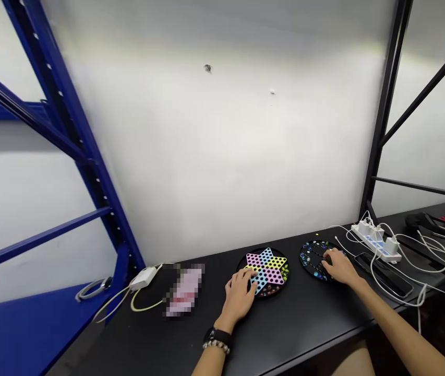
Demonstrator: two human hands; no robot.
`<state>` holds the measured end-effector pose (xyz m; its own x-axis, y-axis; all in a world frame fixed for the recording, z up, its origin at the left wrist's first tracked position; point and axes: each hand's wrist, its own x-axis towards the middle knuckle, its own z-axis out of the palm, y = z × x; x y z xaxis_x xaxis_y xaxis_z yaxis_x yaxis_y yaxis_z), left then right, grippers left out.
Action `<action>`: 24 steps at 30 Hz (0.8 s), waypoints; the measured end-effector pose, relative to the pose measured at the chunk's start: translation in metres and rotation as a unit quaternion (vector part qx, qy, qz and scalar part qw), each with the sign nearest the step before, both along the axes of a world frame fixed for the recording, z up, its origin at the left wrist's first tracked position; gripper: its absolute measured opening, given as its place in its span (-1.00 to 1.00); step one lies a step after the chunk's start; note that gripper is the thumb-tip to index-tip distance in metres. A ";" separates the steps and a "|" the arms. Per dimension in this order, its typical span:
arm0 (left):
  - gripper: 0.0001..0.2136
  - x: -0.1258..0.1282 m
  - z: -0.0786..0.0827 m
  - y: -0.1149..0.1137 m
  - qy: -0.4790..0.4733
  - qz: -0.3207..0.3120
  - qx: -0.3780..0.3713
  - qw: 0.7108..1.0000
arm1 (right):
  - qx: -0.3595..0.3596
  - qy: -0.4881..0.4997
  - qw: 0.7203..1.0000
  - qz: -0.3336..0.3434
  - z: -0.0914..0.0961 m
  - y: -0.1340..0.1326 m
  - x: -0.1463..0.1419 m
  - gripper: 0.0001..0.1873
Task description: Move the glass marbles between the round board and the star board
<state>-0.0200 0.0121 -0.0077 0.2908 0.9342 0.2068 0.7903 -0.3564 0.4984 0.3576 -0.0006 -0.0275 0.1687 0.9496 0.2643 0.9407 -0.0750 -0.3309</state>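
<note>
Star-patterned game board (267, 269), used as landmark, lies on the black table (280, 334). Left hand (240, 292): palm down, placed over the board's left near edge; forearm rises from the near side, wrist roughly level, black wristband (224, 337) around it. Its fingers are loosely bent and slightly spread, tips over the board's left points, apparently touching; no piece visible in its hold, though the undersides of the fingers are hidden, so cannot tell. Right hand (337, 265): to the right of the board, at the right side of a round black tray (313, 257) holding glossy marbles (306, 258). Forearm slants in from the lower right; palm down, fingers curled, thumb and index angled into the tray. Cannot tell whether a marble is pinched. Farther right of the board, beyond this hand: dark phone (386, 275).
</note>
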 end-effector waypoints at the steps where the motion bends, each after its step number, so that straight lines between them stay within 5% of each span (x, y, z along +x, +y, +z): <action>1: -0.74 0.000 -0.001 0.001 0.002 -0.001 0.002 1.000 | 0.008 0.002 1.000 -0.007 -0.001 -0.001 -0.001 -0.78; 10: -0.73 0.003 0.000 0.005 0.012 0.010 0.015 1.000 | 0.095 0.006 0.994 -0.057 -0.017 -0.023 -0.017 -0.76; 24: -0.72 0.002 0.000 0.006 -0.006 0.001 -0.001 1.000 | 0.081 -0.007 0.996 -0.038 -0.010 -0.029 -0.022 -0.80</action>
<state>-0.0180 0.0181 -0.0082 0.2859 0.9353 0.2086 0.7852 -0.3535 0.5085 0.3358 -0.0299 -0.0377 0.2333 0.8793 0.4152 0.9389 -0.0926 -0.3314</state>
